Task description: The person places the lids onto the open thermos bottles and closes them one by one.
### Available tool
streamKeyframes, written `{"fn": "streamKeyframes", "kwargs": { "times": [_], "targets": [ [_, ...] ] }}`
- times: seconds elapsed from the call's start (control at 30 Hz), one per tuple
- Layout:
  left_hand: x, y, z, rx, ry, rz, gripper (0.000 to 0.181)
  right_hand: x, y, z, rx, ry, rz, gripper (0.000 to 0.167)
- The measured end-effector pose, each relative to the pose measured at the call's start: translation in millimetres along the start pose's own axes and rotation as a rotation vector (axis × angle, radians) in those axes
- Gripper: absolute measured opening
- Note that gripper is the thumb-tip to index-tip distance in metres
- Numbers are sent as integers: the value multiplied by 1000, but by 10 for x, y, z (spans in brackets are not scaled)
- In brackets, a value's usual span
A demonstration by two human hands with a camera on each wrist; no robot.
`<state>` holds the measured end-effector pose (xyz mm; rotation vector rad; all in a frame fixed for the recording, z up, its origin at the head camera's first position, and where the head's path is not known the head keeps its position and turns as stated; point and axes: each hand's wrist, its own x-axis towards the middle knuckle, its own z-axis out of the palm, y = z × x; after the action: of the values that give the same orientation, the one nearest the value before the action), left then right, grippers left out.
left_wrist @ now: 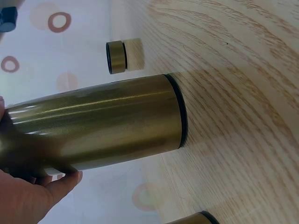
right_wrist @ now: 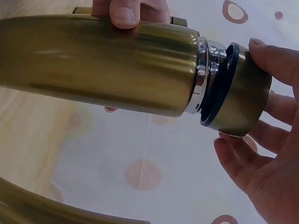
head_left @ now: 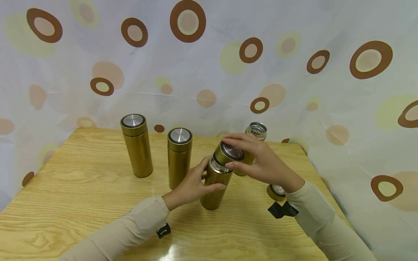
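My left hand [head_left: 196,183] grips the body of a gold thermos bottle [head_left: 210,199] standing slightly tilted at the middle of the table. My right hand [head_left: 261,157] pinches its gold lid [right_wrist: 247,91] between thumb and fingers. The lid sits askew over the bottle's shiny metal neck [right_wrist: 205,70], a gap showing along one side in the right wrist view. In the left wrist view the dark base of the bottle [left_wrist: 100,123] is close to or on the wood. Behind my right hand stands another gold bottle [head_left: 256,130], lidless.
Two lidded gold bottles stand on the left, one farther away [head_left: 138,152] and one nearer [head_left: 179,163]. A loose lid [head_left: 275,194] lies on the wooden table [head_left: 81,203] below my right wrist. A patterned cloth [head_left: 196,72] hangs behind the table.
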<state>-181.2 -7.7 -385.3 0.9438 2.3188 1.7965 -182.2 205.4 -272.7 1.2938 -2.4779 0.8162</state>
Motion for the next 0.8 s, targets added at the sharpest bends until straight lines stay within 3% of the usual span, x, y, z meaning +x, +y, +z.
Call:
{"fn": "streamKeyframes", "kwargs": {
  "times": [0.43, 0.8],
  "targets": [
    [-10, -23, 1, 16, 8, 7, 82, 104, -64, 4, -40, -63, -69, 55],
    [-4, -11, 6, 6, -1, 4, 82, 90, -38, 40, -39, -115, -17, 57]
  ]
}}
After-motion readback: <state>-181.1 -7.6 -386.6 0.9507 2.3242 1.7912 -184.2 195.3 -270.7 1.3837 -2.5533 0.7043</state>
